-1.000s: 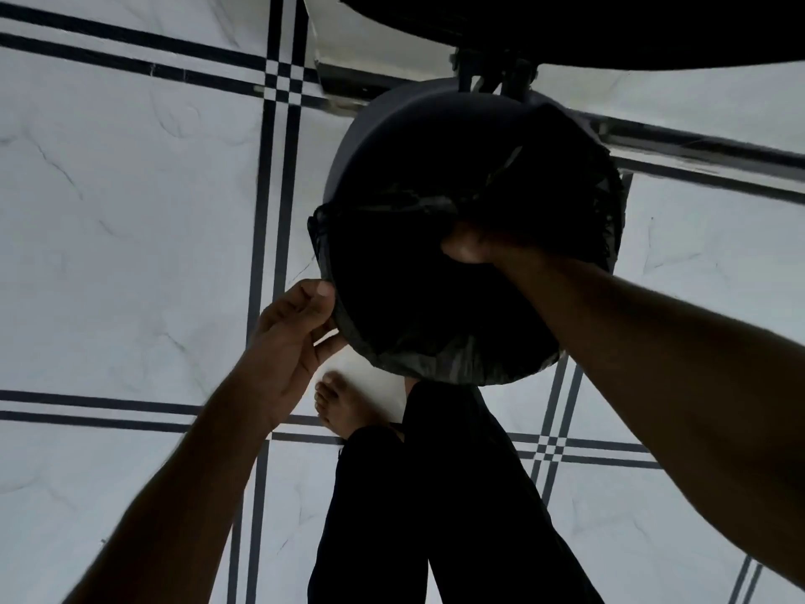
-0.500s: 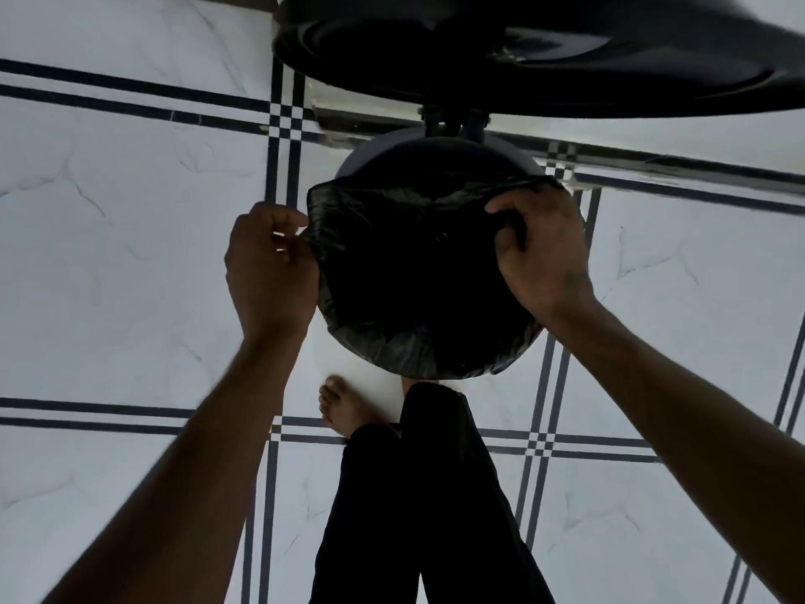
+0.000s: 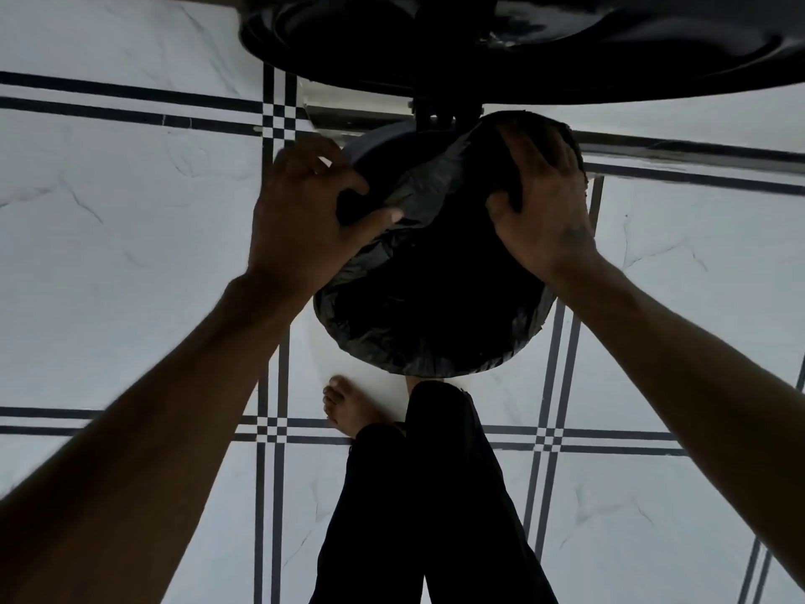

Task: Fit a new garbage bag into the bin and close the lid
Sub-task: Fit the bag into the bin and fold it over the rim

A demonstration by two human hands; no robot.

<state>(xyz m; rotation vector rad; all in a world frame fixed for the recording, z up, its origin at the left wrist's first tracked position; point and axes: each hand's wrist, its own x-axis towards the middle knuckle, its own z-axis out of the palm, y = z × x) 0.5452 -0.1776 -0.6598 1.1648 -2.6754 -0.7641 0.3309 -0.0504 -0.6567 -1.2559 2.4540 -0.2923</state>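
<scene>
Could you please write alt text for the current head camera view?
Two bare hands, left hand and right hand, grip a black plastic garbage bag over a round dark bin's rim, its lid raised, on a white tiled floor.

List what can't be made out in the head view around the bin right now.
- Round grey bin: its inside is hidden by the black plastic garbage bag.
- Far right rim: covered by the bag and the right hand.
- Left hand: fingertips lost in bag folds.
- Raised black lid: cut off by the top edge.
- Pedal: hidden by the bin, if any.
</scene>
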